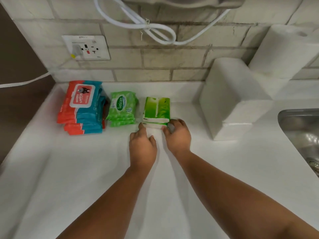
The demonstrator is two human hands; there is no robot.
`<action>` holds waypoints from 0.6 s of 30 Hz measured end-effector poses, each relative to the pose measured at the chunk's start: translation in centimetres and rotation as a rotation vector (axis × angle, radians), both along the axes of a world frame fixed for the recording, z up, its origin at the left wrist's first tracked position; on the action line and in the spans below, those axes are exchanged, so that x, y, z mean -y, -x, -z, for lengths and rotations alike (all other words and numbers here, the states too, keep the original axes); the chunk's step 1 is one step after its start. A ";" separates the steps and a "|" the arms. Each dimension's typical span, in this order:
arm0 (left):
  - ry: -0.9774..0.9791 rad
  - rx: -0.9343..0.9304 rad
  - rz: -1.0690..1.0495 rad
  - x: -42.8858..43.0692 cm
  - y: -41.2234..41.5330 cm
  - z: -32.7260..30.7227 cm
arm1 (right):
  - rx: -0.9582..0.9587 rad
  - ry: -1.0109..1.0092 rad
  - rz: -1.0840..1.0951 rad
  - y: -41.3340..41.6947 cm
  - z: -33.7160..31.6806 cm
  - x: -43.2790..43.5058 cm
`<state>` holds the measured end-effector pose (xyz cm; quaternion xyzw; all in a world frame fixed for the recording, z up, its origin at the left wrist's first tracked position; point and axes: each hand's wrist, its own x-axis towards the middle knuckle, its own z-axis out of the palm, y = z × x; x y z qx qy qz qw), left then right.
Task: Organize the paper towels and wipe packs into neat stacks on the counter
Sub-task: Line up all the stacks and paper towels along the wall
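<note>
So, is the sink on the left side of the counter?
No, the sink is at the right edge of the counter, beyond the white paper towels.

1. A white wall socket (86,47) sits far left on the tiled wall (155,61), a plug in it.
2. A looped white cable (151,30) hangs above.
3. A steel sink (303,128) lies at the right edge.

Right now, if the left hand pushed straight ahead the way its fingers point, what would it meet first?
The left hand already touches the near end of the green-and-white pack stack; beyond it, apparently the tiled wall.
</note>
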<state>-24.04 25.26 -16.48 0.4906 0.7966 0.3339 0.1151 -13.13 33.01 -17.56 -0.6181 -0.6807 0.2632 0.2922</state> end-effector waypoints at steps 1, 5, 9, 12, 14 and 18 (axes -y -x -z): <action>-0.016 0.008 0.011 0.1 0.1 0.2 | 0.004 -0.001 0.013 0.2 0.1 -0.5; -0.022 -0.005 0.088 -0.2 0.9 0.6 | 0.049 0.011 0.051 0.8 0.4 -1.9; 0.007 -0.086 0.145 -1.2 1.5 0.8 | 0.062 0.013 0.060 1.2 0.0 -2.2; 0.011 -0.144 0.172 -1.6 1.8 1.1 | 0.086 0.018 0.065 1.4 -0.3 -2.5; 0.019 -0.173 0.178 -1.8 2.0 1.3 | 0.099 0.018 0.071 1.6 -0.5 -2.8; 0.024 -0.166 0.169 -2.1 2.0 1.4 | 0.112 0.026 0.071 1.9 -0.4 -3.0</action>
